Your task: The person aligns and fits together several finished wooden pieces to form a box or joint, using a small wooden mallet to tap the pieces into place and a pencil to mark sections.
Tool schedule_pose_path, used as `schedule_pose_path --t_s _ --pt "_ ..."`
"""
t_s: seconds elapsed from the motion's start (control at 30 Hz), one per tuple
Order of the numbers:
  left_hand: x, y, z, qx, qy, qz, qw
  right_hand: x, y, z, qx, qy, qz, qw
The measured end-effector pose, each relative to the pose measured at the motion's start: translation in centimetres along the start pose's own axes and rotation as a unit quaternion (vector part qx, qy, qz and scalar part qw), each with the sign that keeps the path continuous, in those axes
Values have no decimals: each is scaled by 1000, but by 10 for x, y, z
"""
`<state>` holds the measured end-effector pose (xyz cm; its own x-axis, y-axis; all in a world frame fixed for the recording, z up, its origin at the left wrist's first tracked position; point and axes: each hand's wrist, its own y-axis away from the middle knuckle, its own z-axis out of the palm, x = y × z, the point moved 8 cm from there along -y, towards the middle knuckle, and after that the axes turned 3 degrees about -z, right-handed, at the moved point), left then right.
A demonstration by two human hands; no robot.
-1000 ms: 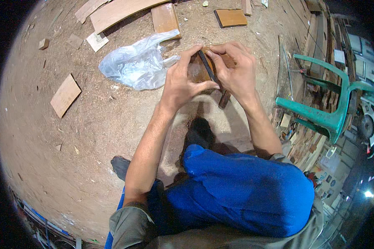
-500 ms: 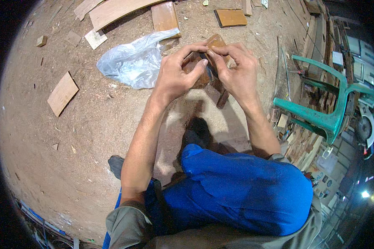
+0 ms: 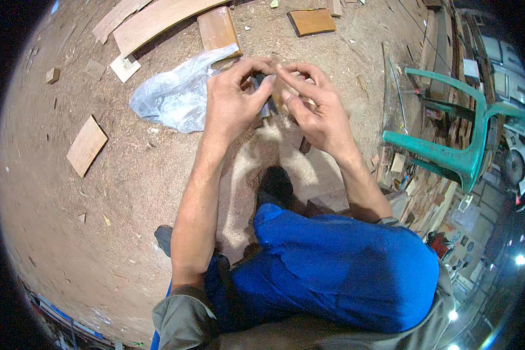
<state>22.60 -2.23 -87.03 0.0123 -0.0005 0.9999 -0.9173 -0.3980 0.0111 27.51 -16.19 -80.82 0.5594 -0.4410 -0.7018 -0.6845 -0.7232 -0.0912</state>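
My left hand is raised over the ground, thumb and fingers curled together in a pinch. My right hand meets it at the fingertips, its fingers bent and closed. Something small and dark shows between the hands, too hidden to name. Behind and below the fingers is a brown wooden piece, mostly covered by them; whether it is held or lies on the ground I cannot tell. Just left of my left hand lies a crumpled clear plastic bag.
A green plastic chair lies tipped at the right, beside stacked timber. Long boards, a brown wooden block and another block lie ahead. A flat wood piece rests at the left on the sawdust-strewn ground.
Both hands have shifted slightly left in view, the right one turning with its fingers more bent. The brown piece that stuck up beyond the right fingertips is no longer visible there.
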Motion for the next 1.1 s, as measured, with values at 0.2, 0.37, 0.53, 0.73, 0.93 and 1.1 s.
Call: schedule_pose_path --t_s 0.2,0.37,0.53,0.73,0.93,1.1 --pt "10 6 -9 43 -97 60 993 24 25 8 25 -85 119 989" --pt "6 11 3 37 -87 49 994 79 66 -2 85 -36 213 973" --pt "5 14 10 52 -67 57 995 82 107 -10 150 191 164 956" --pt "-9 18 12 96 -1 47 994 96 124 5 94 53 245 963" --pt "-8 19 7 73 36 29 996 15 40 -4 104 55 -4 993" --pt "-14 21 -6 46 103 10 994 14 -3 24 -13 103 -80 991"
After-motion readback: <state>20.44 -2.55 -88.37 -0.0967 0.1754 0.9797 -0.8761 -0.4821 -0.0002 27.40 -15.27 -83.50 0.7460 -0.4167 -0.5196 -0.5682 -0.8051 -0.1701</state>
